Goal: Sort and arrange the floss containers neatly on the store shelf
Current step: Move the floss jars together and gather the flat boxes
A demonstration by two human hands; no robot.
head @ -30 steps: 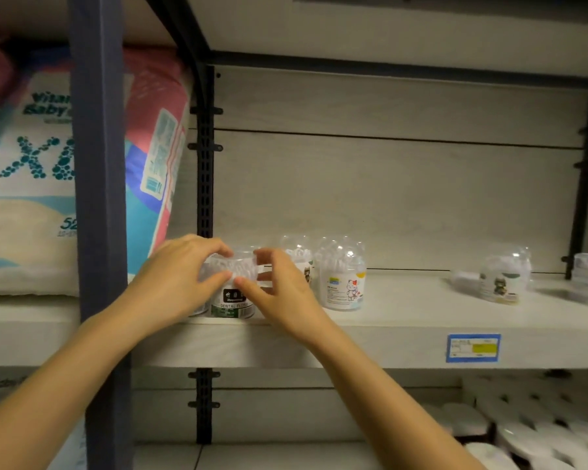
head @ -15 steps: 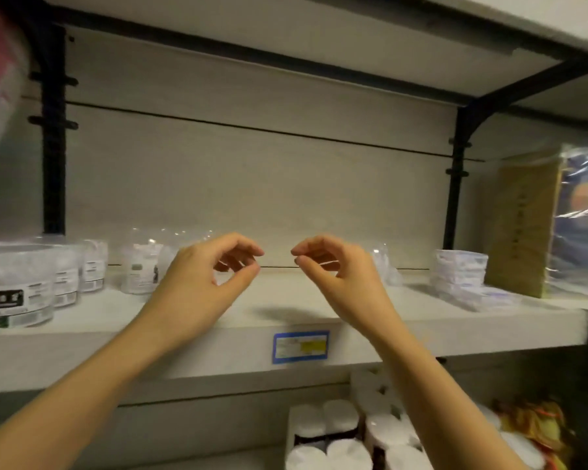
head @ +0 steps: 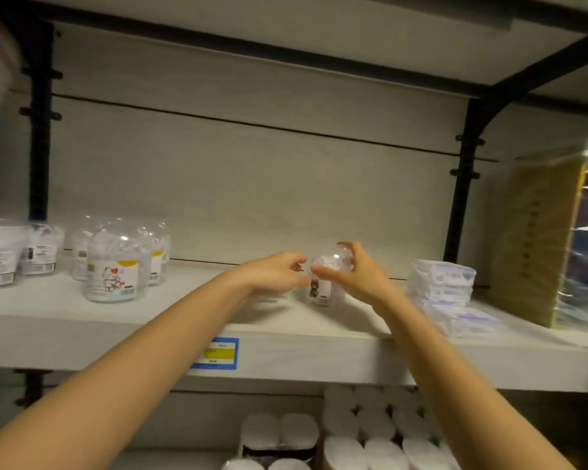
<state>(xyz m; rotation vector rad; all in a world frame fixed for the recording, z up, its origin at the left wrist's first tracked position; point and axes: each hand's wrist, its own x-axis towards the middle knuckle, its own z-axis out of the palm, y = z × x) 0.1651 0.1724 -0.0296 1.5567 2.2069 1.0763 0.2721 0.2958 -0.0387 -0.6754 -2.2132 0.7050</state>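
A small clear floss container [head: 322, 283] with a cartoon label stands alone in the middle of the white shelf [head: 319, 359]. My right hand [head: 353, 274] wraps it, thumb across its front and fingers curled over its top. My left hand [head: 275, 273] is at its left side with fingers loosely apart, fingertips close to it. At the shelf's left stands a group of clear domed floss containers [head: 116, 266], the front one with a cat label. Two short white-labelled tubs [head: 0, 257] sit further left.
A stack of flat clear packs [head: 442, 283] lies just right of my right hand, then a tall yellow-brown wrapped package [head: 537, 239]. A black upright [head: 462, 198] stands behind them. A blue-yellow price tag [head: 218, 352] marks the shelf edge. Toilet rolls [head: 370, 435] fill the lower shelf.
Both hands left the tub at the far left and moved right along the shelf. They now reach the lone container, the right hand closing round it.
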